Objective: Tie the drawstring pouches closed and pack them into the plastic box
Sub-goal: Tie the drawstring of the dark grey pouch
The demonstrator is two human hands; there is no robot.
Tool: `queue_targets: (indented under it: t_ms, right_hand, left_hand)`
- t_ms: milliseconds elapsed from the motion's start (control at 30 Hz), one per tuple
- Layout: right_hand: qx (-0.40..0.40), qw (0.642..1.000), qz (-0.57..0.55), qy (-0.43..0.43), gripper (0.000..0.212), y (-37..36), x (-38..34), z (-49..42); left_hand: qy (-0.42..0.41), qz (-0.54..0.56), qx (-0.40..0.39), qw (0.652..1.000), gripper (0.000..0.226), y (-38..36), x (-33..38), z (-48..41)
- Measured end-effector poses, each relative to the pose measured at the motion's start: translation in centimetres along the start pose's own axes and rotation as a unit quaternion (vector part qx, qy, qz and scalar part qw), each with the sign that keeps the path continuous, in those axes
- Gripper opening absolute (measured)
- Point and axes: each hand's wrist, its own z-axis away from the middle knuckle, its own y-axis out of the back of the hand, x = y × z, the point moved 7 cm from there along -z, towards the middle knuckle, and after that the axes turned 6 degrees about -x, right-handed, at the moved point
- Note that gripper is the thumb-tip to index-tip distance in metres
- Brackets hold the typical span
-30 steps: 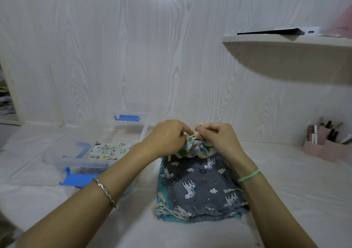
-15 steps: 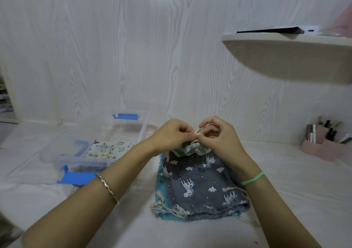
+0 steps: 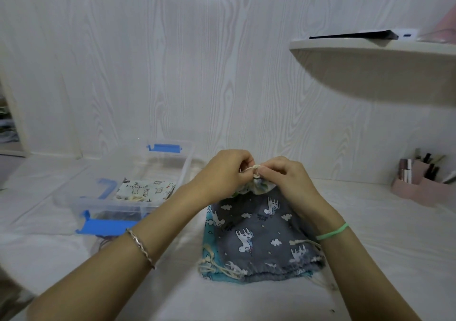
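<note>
Now left hand (image 3: 222, 170), right hand (image 3: 284, 175) both pinching cord (image 3: 254, 167) above gathered pouch (image 3: 257, 188), knotting mouth shut; plastic box (image 3: 111, 206) sitting open alongside, ready for packing.

On my feed the left hand (image 3: 222, 172) and right hand (image 3: 283, 177) are both bare. A little back from the grip, on the left wrist, I make out a slim silver bracelet (image 3: 140, 248) with a twisted, rope-like look. Back from the grip on the right wrist sits a thin mint-green elastic band (image 3: 332, 232), plain and smooth. The left forearm (image 3: 98, 278) and right forearm (image 3: 365, 278) are uncovered behind them.
</note>
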Motion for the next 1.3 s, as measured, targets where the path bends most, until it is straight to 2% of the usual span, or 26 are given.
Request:
queue_targets:
  t_ms: [33,100,167,200,267,433,500,667,767,867,967,1067,1200,1300]
  right_hand:
    - [-0.026,0.994,-0.102,-0.031,0.011,-0.4,0.7,0.0]
    - [-0.085,0.95,-0.29,-0.079,0.021,-1.6,1.7,0.0]
    - [-0.113,0.907,-0.394,-0.095,0.026,-2.0,1.9,0.1]
    - [-0.117,0.901,-0.407,-0.09,0.025,-2.0,1.9,0.1]
    - [-0.089,0.92,-0.374,-0.076,0.023,-1.8,2.1,0.0]
    - [0.063,0.978,-0.198,-0.019,0.019,-0.2,1.2,0.2]
    - [0.104,0.983,-0.149,0.021,0.026,0.2,0.5,0.5]
    - [0.147,0.986,-0.042,0.069,0.009,0.6,-0.3,1.5]
    - [0.135,0.986,-0.035,0.087,0.015,0.4,-0.6,1.8]
    - [0.131,0.987,0.019,0.09,0.012,0.4,-0.9,1.7]
    - [0.125,0.991,-0.037,0.038,0.018,1.0,-0.1,1.3]
    - [0.105,0.99,-0.094,-0.01,0.027,1.6,1.3,1.1]
    - [0.045,0.997,-0.067,-0.017,0.027,2.2,2.0,1.5]
    - [-0.004,0.999,-0.037,-0.004,0.024,2.4,1.8,1.9]
  left_hand:
    - [0.001,-0.002,0.0,1.0,0.008,0.0,0.0,-0.1]
    - [-0.001,0.007,0.004,1.0,0.01,0.0,0.0,-0.2]
    - [-0.005,0.028,0.014,0.999,0.013,0.1,0.3,-0.3]
    - [-0.001,0.04,0.016,0.999,0.014,0.1,0.4,-0.4]
    - [0.013,0.063,0.01,0.998,0.015,-0.2,0.3,-0.5]
    - [0.053,0.102,0.01,0.993,0.016,-0.5,-0.8,-0.4]
    - [0.063,0.111,0.014,0.992,0.017,-0.5,-1.0,-0.4]
    - [0.088,0.163,0.025,0.982,0.019,-0.9,-1.4,-0.4]
    - [0.097,0.167,0.024,0.981,0.019,-1.0,-1.4,-0.5]
    - [0.092,0.177,0.017,0.98,0.015,-0.7,-1.3,-0.4]
    - [0.073,0.169,0.003,0.983,0.004,-0.1,-0.9,-0.3]
    - [0.052,0.06,0.015,0.997,0.007,1.0,-0.4,-0.1]
    - [0.038,-0.151,0.049,0.987,0.014,2.3,0.3,0.2]
    - [0.045,-0.19,0.07,0.978,0.02,2.3,0.6,0.5]
